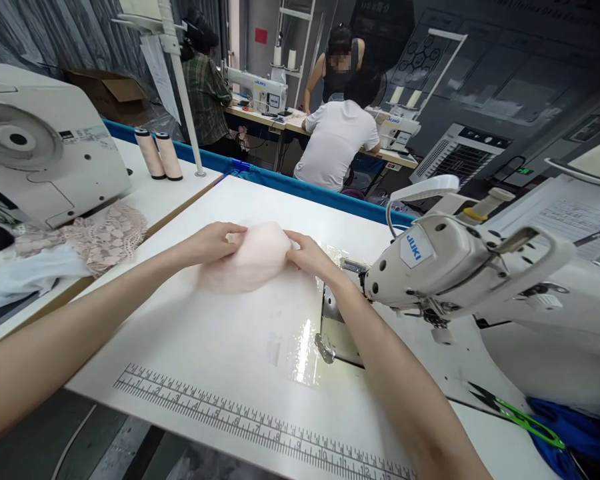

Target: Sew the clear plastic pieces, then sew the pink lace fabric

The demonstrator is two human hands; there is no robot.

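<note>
A pale pink padded fabric piece (253, 257) lies on the white sewing table (205, 340), a little left of the needle plate. My left hand (210, 241) grips its left edge with fingers curled. My right hand (307, 253) pinches its right edge. Both forearms reach in from the bottom of the view. The white JUKI sewing machine (430, 263) stands just to the right of my right hand.
A ruler scale (240, 420) runs along the table's near edge. Green thread snips (520, 410) lie at the right. Two thread cones (160, 155), pink lace (105, 237) and another machine (40, 143) sit left. Three people work at machines behind.
</note>
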